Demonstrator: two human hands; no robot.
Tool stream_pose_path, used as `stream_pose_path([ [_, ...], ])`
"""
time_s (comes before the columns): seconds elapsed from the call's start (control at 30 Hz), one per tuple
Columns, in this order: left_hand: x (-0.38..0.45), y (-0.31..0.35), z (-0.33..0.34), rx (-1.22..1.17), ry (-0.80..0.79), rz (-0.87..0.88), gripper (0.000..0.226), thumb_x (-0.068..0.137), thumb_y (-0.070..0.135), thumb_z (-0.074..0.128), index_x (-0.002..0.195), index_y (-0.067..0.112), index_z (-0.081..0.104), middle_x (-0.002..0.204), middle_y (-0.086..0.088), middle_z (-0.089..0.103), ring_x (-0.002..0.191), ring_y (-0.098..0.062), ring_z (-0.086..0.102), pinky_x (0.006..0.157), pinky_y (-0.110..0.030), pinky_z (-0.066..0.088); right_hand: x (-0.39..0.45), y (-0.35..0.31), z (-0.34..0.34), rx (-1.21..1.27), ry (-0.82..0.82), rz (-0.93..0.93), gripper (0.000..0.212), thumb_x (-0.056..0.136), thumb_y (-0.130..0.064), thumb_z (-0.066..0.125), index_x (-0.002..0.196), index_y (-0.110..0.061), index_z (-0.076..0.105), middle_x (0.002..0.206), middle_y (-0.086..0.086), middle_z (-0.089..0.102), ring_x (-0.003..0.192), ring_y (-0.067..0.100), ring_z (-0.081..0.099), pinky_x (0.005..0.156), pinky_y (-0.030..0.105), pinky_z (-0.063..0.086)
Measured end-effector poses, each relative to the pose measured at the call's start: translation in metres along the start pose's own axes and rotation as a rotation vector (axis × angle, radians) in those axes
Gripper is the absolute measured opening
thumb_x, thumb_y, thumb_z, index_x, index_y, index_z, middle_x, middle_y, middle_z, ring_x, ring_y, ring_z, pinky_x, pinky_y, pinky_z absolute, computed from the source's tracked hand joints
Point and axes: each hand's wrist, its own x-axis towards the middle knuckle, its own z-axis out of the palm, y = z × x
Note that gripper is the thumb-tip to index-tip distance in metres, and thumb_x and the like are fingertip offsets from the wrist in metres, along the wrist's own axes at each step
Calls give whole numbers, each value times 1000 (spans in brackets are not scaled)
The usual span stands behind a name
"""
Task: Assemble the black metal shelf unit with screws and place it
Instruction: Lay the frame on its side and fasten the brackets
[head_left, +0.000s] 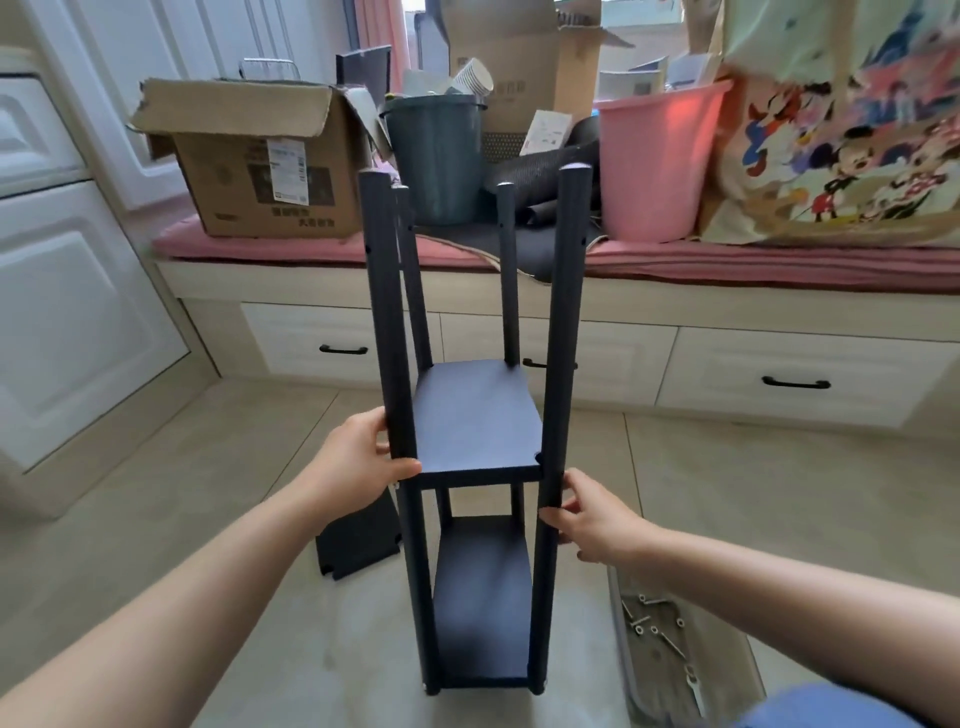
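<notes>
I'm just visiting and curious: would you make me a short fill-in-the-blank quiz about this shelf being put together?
1. The black shelf unit has ____ boards fitted between its posts so far.
2. Each hand, left hand and right hand, grips one front ____ of the unit.
3. The loose screws lie on the floor to the person's ____.
4. The bucket on the window seat beside the grey bin is ____.

Missing words: two; post; right; pink

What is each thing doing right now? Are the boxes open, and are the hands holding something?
Shelf unit: upright, two shelves fitted, top missing.
Left hand: grips front left post.
Right hand: grips front right post.
Loose panel: lying on floor.
Screws: loose, unused.
Cardboard box: flaps open.
Green bin: full.
</notes>
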Motion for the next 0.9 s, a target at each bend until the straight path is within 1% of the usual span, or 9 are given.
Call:
stream_pose_path([
  [0.07, -10, 5, -1, 86, 24, -43, 23, 88, 11, 75, 90, 26, 57, 95, 7, 65, 89, -10, 64, 67, -17, 45, -6, -4, 2, -17, -24, 19, 17, 100, -28, 53, 113, -19, 52, 104, 3, 65, 95, 17, 68, 63, 22, 49],
  [0.2, -22, 12, 4, -104, 25, -265, 11, 94, 9, 65, 90, 5, 56, 85, -13, 59, 79, -30, 60, 72, -40, 58, -14, -9, 6, -72, -75, 25, 22, 99, -25, 55, 112, -8, 61, 99, 5, 66, 89, 18, 69, 56, 18, 43],
  [0.27, -25, 15, 8, -164, 8, -348, 10, 96, 9, 60, 97, 0, 56, 88, -16, 54, 80, -29, 56, 71, -39, 57, -17, -10, 4, -111, -94, 30, 24, 99, -25, 57, 110, -6, 66, 97, 6, 68, 90, 20, 70, 57, 18, 43],
  [0.33, -29, 18, 10, -168, 9, -387, 16, 98, 12, 58, 107, -1, 58, 93, -16, 59, 85, -29, 60, 71, -38, 58, -19, -12, 0, -141, -86, 20, 23, 97, -26, 59, 107, -7, 69, 101, 9, 71, 92, 21, 72, 63, 20, 47],
  [0.5, -28, 14, 17, -162, 64, -414, 20, 99, 16, 58, 111, 1, 59, 105, -17, 67, 97, -29, 65, 68, -35, 55, -28, -35, -25, -132, -13, -29, 23, 90, -29, 70, 97, -7, 70, 98, 10, 74, 84, 17, 74, 65, 28, 55],
  [0.67, -30, 3, 30, -176, 54, -469, 21, 101, 19, 54, 112, 2, 59, 106, -20, 68, 91, -29, 61, 73, -35, 51, -42, -62, -31, -151, 153, -253, 16, 88, -24, 73, 101, -17, 69, 91, 0, 70, 80, 15, 65, 57, 18, 42],
  [0.77, -28, 3, 31, -140, 62, -476, 25, 104, 24, 50, 116, 4, 58, 105, -17, 66, 82, -25, 55, 64, -30, 45, -45, -65, -26, -109, 163, -292, 16, 93, -25, 67, 107, -20, 67, 95, 0, 71, 81, 13, 66, 54, 16, 41],
  [0.83, -29, 7, 31, -2, 50, -488, 32, 105, 31, 46, 118, 3, 56, 102, -18, 65, 71, -20, 51, 57, -28, 42, -47, -63, -25, -95, 164, -313, 19, 94, -27, 66, 112, -22, 65, 97, 0, 71, 83, 13, 67, 53, 15, 42],
  [0.9, -32, 11, 34, 158, -35, -508, 35, 105, 36, 46, 117, 4, 54, 85, -13, 58, 63, -18, 48, 51, -26, 41, -47, -62, -27, -81, 166, -325, 21, 94, -29, 65, 115, -24, 63, 96, 0, 72, 85, 13, 69, 54, 16, 43],
])
